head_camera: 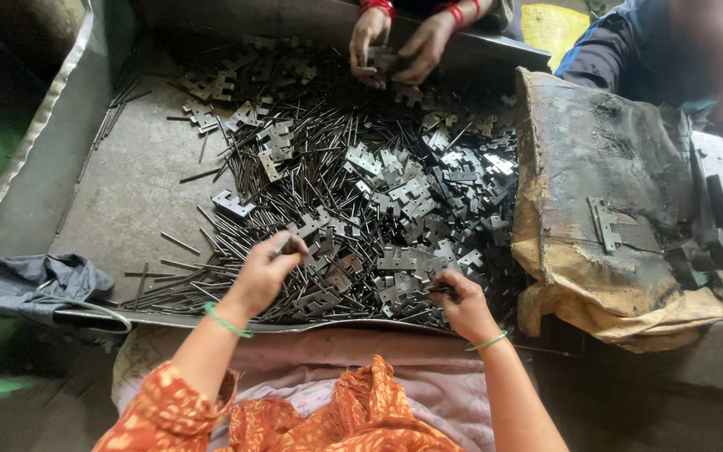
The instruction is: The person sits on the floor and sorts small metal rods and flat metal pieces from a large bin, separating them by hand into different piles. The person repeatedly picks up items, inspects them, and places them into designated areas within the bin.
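Note:
My left hand [266, 269] is pinched around a thin metal pin [284, 244] above the near edge of a big heap of dark metal pins [311, 180]. My right hand [460, 301] rests closed on the heap's near right side, gripping a hinge plate [443, 290] that is mostly hidden by the fingers. Shiny hinge plates [403, 197] lie mixed through the pins, thickest in the middle and right. Both my wrists wear thin green bangles.
The heap lies on a grey metal tray [131, 188]. Across it, another person's two hands [395, 50] hold a hinge piece. A dirty padded block [596, 159] with one hinge plate [604, 223] on it stands at right; a third person's sleeve [612, 50] is beyond. Grey cloth [27, 285] lies at left.

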